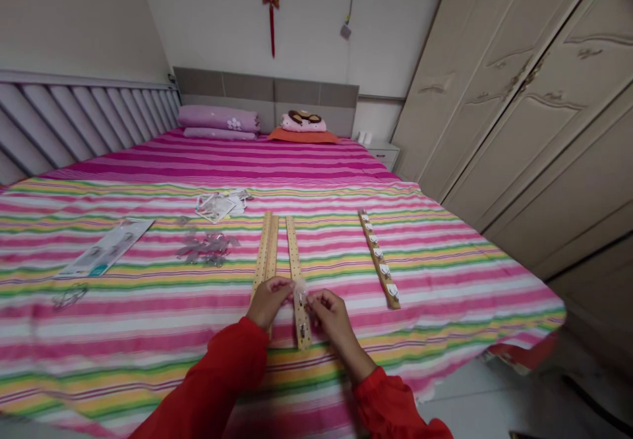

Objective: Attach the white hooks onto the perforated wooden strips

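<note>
Right at your fingertips, a small whitish piece (299, 287) is pinched between your left hand (270, 302) and your right hand (332, 317). Both hands are closed on it, not released, and they hover just above a narrow wooden strip (295, 258) dotted with holes. Near the strip's lower end, below your right hand, sits a small metal hook (301, 330). Red sleeves (208, 380) cover both your forearms, and the strip lies on a striped bedsheet (148, 353).

Just beyond your left hand are two more holed strips (266, 254), side by side. Farther out past your right hand lies a strip with a row of white hooks (379, 261). Ahead of your left hand is a scattered pile of clear hooks (208, 248), with a printed package card (106, 248) beyond it to the left. Loose wrappers (220, 205) lie ahead of that pile. Well ahead of your hands are pillows (217, 117) against a headboard (267, 83), and a tall wardrobe (519, 96) stands off to your right.
</note>
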Motion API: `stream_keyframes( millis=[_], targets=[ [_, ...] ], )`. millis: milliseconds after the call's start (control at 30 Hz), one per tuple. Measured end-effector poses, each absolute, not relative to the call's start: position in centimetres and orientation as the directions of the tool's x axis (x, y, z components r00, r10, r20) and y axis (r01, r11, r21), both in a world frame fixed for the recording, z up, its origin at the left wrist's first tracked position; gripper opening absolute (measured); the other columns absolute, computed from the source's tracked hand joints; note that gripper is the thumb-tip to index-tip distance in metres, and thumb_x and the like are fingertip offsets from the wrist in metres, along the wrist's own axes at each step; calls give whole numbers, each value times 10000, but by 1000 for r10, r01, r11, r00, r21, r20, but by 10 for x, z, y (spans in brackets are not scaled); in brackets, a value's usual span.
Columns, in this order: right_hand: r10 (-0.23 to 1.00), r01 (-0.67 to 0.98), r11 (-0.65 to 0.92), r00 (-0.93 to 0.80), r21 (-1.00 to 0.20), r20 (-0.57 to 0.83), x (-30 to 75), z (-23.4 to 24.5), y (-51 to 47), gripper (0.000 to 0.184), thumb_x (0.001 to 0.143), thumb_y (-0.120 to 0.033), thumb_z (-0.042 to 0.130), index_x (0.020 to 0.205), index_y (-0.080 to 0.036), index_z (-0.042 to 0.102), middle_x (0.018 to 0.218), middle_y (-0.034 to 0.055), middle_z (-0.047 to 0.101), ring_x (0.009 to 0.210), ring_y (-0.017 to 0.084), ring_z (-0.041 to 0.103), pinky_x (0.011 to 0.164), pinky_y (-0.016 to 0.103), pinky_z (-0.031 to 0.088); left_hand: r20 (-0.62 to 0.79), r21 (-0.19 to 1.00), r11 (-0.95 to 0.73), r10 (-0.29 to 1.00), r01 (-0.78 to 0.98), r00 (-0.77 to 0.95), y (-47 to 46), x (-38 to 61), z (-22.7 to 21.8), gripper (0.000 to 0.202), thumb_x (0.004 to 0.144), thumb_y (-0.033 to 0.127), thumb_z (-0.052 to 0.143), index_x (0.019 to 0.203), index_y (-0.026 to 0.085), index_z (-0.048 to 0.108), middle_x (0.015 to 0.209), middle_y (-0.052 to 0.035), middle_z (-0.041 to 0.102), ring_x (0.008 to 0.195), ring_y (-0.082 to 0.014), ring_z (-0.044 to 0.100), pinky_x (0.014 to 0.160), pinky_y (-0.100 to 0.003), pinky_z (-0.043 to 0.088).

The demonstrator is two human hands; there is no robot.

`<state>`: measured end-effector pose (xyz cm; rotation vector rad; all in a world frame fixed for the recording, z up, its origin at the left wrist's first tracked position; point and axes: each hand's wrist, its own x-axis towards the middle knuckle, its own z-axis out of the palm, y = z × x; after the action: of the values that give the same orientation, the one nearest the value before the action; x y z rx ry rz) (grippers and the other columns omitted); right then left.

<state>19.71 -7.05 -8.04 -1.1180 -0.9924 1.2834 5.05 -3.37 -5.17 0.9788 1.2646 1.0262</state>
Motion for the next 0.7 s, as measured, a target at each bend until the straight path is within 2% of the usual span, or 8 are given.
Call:
stream_keyframes(
  millis=[167, 300, 533, 700],
  targets=[
    [996, -125, -22, 78, -992, -32, 197, -97, -61, 269, 649, -414, 661, 570, -193, 531, 441, -69, 444, 408, 83, 349, 398, 207, 252, -126, 987, 125, 992, 102, 5, -22, 50, -67, 257, 550, 336, 690, 701, 137, 629, 573, 15, 600, 569, -124, 560, 593, -256, 437],
    [993, -71, -11, 112, -997, -19, 197, -104, -58, 223, 654, -374, 629, 572, -189, 535, 474, -61, 445, 456, 96, 364, 441, 217, 273, -23, 964, 18, 1000, 267, 16, -19, 53, -73, 156, 619, 295, 608, 693, 157, 606, 595, 20, 581, 584, -129, 552, 601, -261, 433],
    [994, -24, -11, 111, -1000, -14, 196, -104, -60, 202, 660, -358, 601, 578, -189, 528, 494, -58, 455, 478, 108, 394, 499, 237, 322, 104, 860, -139, 990, 492, 98, -20, 52, -85, 97, 736, 252, 514, 748, 186, 585, 664, 16, 581, 644, -129, 555, 639, -254, 431],
    [994, 15, -1, 112, -1000, 0, 196, -105, -60, 189, 676, -345, 584, 584, -195, 516, 501, -58, 452, 483, 112, 399, 493, 238, 324, 128, 737, -177, 984, 652, 123, -24, 53, -79, 78, 771, 197, 498, 769, 186, 575, 684, 13, 583, 649, -121, 544, 638, -242, 404]
  ],
)
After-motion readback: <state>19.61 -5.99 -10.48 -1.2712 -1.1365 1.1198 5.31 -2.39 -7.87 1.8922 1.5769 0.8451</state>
